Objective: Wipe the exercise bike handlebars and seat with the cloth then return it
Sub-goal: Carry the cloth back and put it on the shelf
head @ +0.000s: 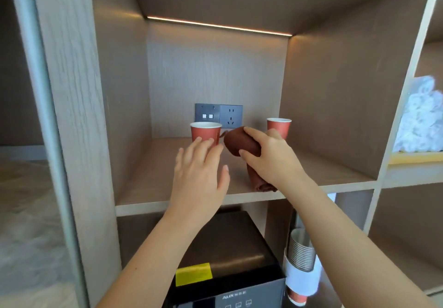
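Right hand grips brown cloth on wooden shelf; left hand spread, empty.

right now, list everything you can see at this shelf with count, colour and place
cloth: 1, brown, rolled, on the middle shelf
left cup: 1, red, left of the cloth
right cup: 1, red, behind and right of the cloth
socket panel: 1, grey, back wall
shelf unit: 1, pale wood
appliance: 1, black, compartment below
sticker: 1, yellow, on the appliance
stacked cups: count unclear, in a white holder right of the appliance
towels: white pile, right compartment
left hand: open, before the left cup
right hand: grips the cloth
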Action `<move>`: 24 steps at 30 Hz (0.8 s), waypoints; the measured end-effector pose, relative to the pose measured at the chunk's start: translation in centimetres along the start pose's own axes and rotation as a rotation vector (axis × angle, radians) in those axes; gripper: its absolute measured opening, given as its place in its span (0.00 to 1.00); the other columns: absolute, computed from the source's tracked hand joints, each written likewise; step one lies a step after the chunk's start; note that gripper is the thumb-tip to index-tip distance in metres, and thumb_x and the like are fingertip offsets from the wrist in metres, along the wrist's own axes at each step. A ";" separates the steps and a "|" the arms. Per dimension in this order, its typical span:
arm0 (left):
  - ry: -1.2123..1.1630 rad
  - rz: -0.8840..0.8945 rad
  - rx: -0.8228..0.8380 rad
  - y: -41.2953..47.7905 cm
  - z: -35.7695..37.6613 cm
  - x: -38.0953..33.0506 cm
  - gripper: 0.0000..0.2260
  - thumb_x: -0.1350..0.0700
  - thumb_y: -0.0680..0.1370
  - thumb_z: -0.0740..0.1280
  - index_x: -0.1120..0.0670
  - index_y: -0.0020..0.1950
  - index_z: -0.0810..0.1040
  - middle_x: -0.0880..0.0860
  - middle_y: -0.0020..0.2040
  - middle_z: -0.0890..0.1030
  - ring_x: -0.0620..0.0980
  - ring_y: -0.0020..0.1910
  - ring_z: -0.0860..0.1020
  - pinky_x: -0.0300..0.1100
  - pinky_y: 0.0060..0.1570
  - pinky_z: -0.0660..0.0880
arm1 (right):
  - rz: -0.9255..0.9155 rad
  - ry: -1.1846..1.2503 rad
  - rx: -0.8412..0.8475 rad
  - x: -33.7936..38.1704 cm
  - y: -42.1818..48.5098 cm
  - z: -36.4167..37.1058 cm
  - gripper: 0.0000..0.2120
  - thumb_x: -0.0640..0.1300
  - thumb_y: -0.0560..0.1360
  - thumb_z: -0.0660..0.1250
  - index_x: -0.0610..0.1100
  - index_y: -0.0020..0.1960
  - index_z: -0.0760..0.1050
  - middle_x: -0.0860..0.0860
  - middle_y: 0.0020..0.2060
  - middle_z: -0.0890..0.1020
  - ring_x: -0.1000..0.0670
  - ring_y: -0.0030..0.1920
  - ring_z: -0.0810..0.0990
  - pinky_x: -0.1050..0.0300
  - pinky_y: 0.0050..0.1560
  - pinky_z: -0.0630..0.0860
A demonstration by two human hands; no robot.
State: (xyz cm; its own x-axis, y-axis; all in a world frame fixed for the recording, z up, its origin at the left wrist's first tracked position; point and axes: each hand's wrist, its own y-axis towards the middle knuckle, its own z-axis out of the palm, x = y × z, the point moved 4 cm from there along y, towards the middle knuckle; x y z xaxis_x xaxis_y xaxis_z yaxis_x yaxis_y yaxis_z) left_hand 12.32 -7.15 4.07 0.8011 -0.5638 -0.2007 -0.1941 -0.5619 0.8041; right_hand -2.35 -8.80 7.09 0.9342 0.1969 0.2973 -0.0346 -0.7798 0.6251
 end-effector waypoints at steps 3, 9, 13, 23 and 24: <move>0.036 -0.030 -0.010 0.3 0.9 0.7 0.18 0.55 0.74 0.67 0.57 0.63 0.74 0.58 0.64 0.74 0.58 0.67 0.68 0.53 0.64 0.53 | 0.073 -0.058 0.194 -1.0 0.8 2.1 0.23 0.54 0.75 0.61 0.52 0.69 0.65 0.45 0.63 0.70 0.41 0.60 0.72 0.49 0.58 0.70; 0.169 -0.001 -0.007 0.2 1.8 0.8 0.19 0.49 0.74 0.64 0.57 0.61 0.76 0.57 0.61 0.77 0.58 0.64 0.71 0.58 0.62 0.55 | 0.021 -0.360 0.547 -1.8 1.2 4.3 0.37 0.70 0.72 0.46 0.54 0.74 0.43 0.54 0.75 0.41 0.38 0.74 0.42 0.33 0.69 0.42; 0.204 -0.006 0.007 0.1 2.0 0.9 0.21 0.47 0.74 0.61 0.57 0.62 0.75 0.58 0.62 0.77 0.59 0.64 0.71 0.60 0.62 0.62 | 0.066 -0.367 0.648 -1.9 1.4 4.3 0.40 0.72 0.69 0.47 0.54 0.74 0.40 0.53 0.75 0.39 0.36 0.73 0.42 0.32 0.68 0.41; 0.173 0.006 -0.018 -0.5 2.2 0.0 0.20 0.53 0.72 0.68 0.60 0.62 0.75 0.61 0.62 0.76 0.61 0.64 0.71 0.61 0.62 0.61 | -0.198 -0.060 0.088 -0.9 -2.7 1.4 0.23 0.56 0.75 0.58 0.50 0.68 0.67 0.51 0.69 0.68 0.48 0.68 0.65 0.48 0.67 0.63; 0.169 0.011 -0.018 -0.6 2.3 -0.3 0.19 0.54 0.72 0.68 0.60 0.61 0.75 0.61 0.62 0.76 0.61 0.64 0.71 0.61 0.62 0.61 | -0.220 -0.083 0.114 -1.2 -3.3 1.6 0.23 0.57 0.76 0.57 0.52 0.69 0.66 0.52 0.70 0.67 0.49 0.70 0.64 0.48 0.68 0.61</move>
State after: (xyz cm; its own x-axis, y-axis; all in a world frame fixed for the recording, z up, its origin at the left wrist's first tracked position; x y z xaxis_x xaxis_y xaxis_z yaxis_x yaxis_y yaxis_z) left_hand 10.91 -8.07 2.33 0.8830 -0.4594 -0.0962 -0.1943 -0.5443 0.8161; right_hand -2.76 -7.42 3.49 0.9410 0.3234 0.0995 0.2088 -0.7865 0.5813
